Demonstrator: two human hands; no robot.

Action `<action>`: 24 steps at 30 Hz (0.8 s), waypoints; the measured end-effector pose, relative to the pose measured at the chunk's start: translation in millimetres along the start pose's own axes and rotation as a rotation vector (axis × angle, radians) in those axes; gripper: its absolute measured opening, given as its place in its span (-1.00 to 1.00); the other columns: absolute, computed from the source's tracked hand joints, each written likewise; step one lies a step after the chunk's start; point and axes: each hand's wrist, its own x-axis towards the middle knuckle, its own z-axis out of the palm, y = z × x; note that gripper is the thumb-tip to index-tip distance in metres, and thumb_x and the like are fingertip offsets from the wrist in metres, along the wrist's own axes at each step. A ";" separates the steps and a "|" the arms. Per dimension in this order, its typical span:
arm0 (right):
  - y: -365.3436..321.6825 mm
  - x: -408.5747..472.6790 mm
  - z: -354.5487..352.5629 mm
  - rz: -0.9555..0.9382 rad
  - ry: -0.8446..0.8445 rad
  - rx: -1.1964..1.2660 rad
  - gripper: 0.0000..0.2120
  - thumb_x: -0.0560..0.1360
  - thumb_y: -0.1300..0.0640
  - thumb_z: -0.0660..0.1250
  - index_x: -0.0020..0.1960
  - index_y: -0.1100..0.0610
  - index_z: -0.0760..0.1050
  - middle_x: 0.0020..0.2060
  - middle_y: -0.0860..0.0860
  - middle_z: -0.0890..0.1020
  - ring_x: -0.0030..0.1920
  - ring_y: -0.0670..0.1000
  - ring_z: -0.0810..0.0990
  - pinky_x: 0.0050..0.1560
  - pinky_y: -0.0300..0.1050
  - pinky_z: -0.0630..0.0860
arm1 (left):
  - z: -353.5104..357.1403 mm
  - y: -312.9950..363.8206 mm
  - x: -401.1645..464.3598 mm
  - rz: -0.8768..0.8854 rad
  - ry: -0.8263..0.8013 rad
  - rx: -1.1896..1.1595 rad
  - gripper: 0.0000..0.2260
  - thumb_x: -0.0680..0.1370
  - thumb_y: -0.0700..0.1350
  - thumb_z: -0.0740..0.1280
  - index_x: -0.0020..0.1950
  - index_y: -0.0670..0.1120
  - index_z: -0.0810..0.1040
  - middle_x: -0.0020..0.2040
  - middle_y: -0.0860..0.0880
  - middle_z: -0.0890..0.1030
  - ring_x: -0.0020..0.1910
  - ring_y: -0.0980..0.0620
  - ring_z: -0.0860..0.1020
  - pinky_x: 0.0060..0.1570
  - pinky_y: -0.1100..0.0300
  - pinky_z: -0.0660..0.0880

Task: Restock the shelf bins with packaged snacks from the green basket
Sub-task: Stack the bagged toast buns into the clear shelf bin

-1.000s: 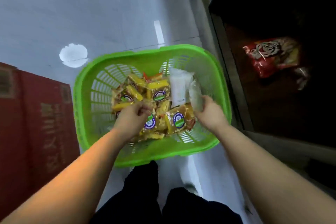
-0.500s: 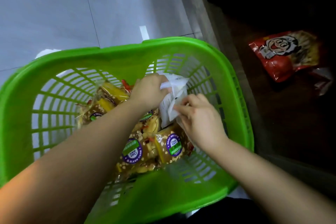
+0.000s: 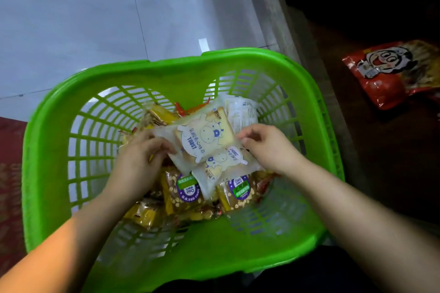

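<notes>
Green basket [image 3: 309,102], frame centre: left hand [image 3: 138,162] and right hand [image 3: 269,147] pinch opposite edges of a toast packet [image 3: 202,140].

Both forearms reach forward, the left hand [image 3: 140,162] and right hand [image 3: 269,147] pinching with curled fingers.

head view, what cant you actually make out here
- Basket floor: the green basket is covered inside by the snack pile and both hands.
- White packet behind the toast packets: print too small.
- Left hand and right hand: fingertips partly tucked under the wrappers.
- Red snack bag: cut off by the right edge, shelf around it dark.
</notes>
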 end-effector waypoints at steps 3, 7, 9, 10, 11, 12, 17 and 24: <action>5.4 7.9 8.7 0.199 -0.119 -0.218 -0.64 0.53 0.06 0.25 0.27 0.18 0.39 0.19 0.13 0.55 0.18 0.12 0.52 0.18 -0.08 0.45 | 2.9 -1.6 -2.7 -0.171 0.047 -0.124 -0.80 0.49 -0.29 0.28 -0.11 0.00 0.61 -0.21 0.25 0.49 -0.26 0.36 0.43 -0.26 0.46 0.28; 2.3 0.4 17.5 0.325 -0.191 0.058 -0.51 0.45 -0.04 0.38 0.25 0.21 0.39 0.03 0.03 0.55 0.03 0.01 0.55 -0.02 -0.14 0.50 | 10.3 11.1 6.5 -0.434 0.061 -0.478 -0.83 0.46 -0.04 0.40 -0.01 0.01 0.46 -0.21 0.08 0.57 -0.42 0.30 0.51 -0.41 0.30 0.40; 0.4 -1.1 8.9 0.406 -0.227 0.263 -0.65 0.42 0.07 0.44 0.09 0.24 0.46 -0.30 -0.01 0.65 -0.31 -0.14 0.61 -0.37 -0.32 0.45 | 13.9 18.7 13.0 -0.472 0.050 -0.639 -0.61 0.42 -0.06 0.45 0.10 -0.05 0.32 -0.07 0.04 0.57 -0.29 0.16 0.60 -0.31 0.19 0.54; -0.9 -1.9 3.5 0.423 -0.251 0.286 -0.76 0.43 0.12 0.44 -0.04 0.24 0.48 -0.52 -0.04 0.61 -0.53 -0.20 0.54 -0.51 -0.37 0.41 | 15.1 21.1 15.9 -0.466 0.036 -0.650 -0.58 0.41 -0.08 0.46 0.13 -0.06 0.30 -0.03 0.01 0.59 -0.23 0.10 0.63 -0.24 0.12 0.58; -4.3 -3.0 -1.5 0.427 -0.250 0.288 -0.82 0.43 0.16 0.43 -0.12 0.25 0.48 -0.63 -0.03 0.56 -0.65 -0.20 0.47 -0.57 -0.39 0.39 | 15.8 22.2 17.9 -0.456 0.016 -0.612 -0.59 0.42 -0.10 0.46 0.15 -0.07 0.33 -0.01 -0.02 0.61 -0.16 0.04 0.64 -0.15 0.06 0.59; -5.9 -1.1 -4.9 0.405 -0.217 0.288 -0.83 0.42 0.18 0.44 -0.13 0.27 0.50 -0.57 0.02 0.60 -0.61 -0.14 0.51 -0.52 -0.35 0.46 | 15.8 21.3 18.8 -0.448 0.014 -0.592 -0.65 0.43 -0.12 0.45 0.13 -0.08 0.39 -0.01 -0.03 0.63 -0.10 0.01 0.64 -0.09 0.03 0.58; -16.5 27.8 -16.3 0.060 0.014 0.029 -0.84 0.45 0.15 0.38 -0.03 0.22 0.55 -0.09 0.19 0.62 -0.10 0.09 0.57 -0.05 -0.02 0.50 | -5.2 3.9 0.8 -0.474 0.143 -0.802 -0.85 0.49 -0.22 0.36 -0.08 -0.01 0.44 -0.25 0.11 0.69 -0.28 0.20 0.64 -0.38 0.37 0.50; -22.8 69.4 0.5 -0.025 0.165 -0.409 -0.62 0.61 0.02 -0.01 0.23 0.25 0.39 0.24 0.26 0.46 0.23 0.23 0.45 0.16 0.04 0.38 | -7.0 -12.4 -33.3 -0.720 -0.129 -0.718 -0.83 0.43 -0.30 0.39 -0.09 -0.14 0.44 -0.31 -0.08 0.56 -0.44 0.06 0.56 -0.44 0.18 0.51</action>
